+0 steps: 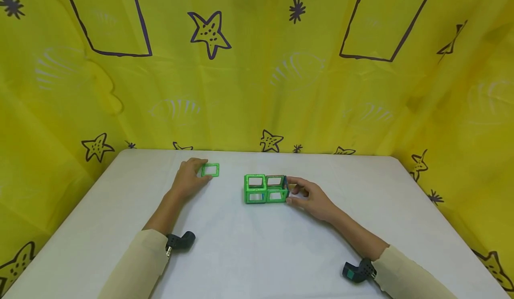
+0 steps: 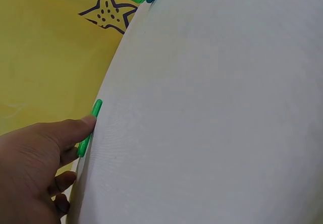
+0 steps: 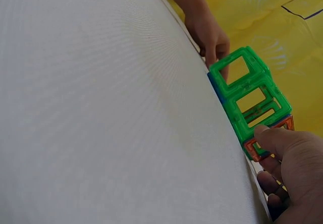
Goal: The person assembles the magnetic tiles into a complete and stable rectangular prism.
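My left hand (image 1: 188, 177) pinches a green square magnetic tile (image 1: 218, 170) by its left side, at the table's far left. From the left wrist view the tile (image 2: 98, 107) appears edge-on, with the thumb against it. At mid-table lies a two-cell box of magnetic tiles (image 1: 255, 188), mostly green frames. My right hand (image 1: 315, 199) grips the box's right end, thumb on the near side and fingers behind. In the right wrist view, red-orange tiles (image 3: 251, 149) show at that end of the box (image 3: 246, 88), and a blue edge shows along its base.
A white cloth-covered table (image 1: 257, 250) lies under both hands. Behind and at the sides hangs a yellow curtain (image 1: 241, 89) with starfish drawings. Black wrist cameras (image 1: 182, 241) are strapped over both sleeves.
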Demonstrator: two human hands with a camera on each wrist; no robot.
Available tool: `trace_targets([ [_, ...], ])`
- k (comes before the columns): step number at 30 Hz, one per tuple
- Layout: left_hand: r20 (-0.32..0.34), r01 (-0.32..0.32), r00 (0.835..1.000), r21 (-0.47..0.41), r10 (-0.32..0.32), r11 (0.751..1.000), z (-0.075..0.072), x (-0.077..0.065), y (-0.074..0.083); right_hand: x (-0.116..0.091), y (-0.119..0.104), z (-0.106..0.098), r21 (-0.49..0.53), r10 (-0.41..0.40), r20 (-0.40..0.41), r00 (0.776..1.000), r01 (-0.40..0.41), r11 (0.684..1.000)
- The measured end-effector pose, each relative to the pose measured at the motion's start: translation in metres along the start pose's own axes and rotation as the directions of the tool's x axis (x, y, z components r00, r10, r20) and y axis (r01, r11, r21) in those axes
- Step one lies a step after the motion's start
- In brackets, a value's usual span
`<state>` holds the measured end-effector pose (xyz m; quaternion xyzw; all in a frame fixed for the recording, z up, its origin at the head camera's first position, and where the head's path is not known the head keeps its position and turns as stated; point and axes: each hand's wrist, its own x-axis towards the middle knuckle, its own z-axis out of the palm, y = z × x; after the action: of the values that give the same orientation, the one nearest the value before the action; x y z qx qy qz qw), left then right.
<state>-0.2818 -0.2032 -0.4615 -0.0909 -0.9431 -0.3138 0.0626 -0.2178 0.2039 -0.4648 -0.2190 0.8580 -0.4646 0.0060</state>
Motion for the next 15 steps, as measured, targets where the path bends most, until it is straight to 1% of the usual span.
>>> trace_targets([
  [5, 0.015, 0.018, 1.0, -0.045, -0.017, 0.999, -0.0025, -0.0016, 0.0007, -0.0001, -0.0001, -0.0001, -0.007, 0.0, 0.0, 1.0, 0.0, 1.0],
  [12, 0.055, 0.018, 0.998, -0.033, -0.016, 0.999, -0.0057, -0.0004, 0.0014, 0.0005, -0.0014, -0.0005, -0.006, 0.003, 0.003, 1.0, -0.003, 1.0],
  [15, 0.061, 0.025, 0.998, -0.039, -0.022, 0.999, -0.0066, -0.001, 0.0022, 0.0007, -0.0016, -0.0004, -0.002, 0.008, 0.006, 1.0, -0.008, 1.0],
])
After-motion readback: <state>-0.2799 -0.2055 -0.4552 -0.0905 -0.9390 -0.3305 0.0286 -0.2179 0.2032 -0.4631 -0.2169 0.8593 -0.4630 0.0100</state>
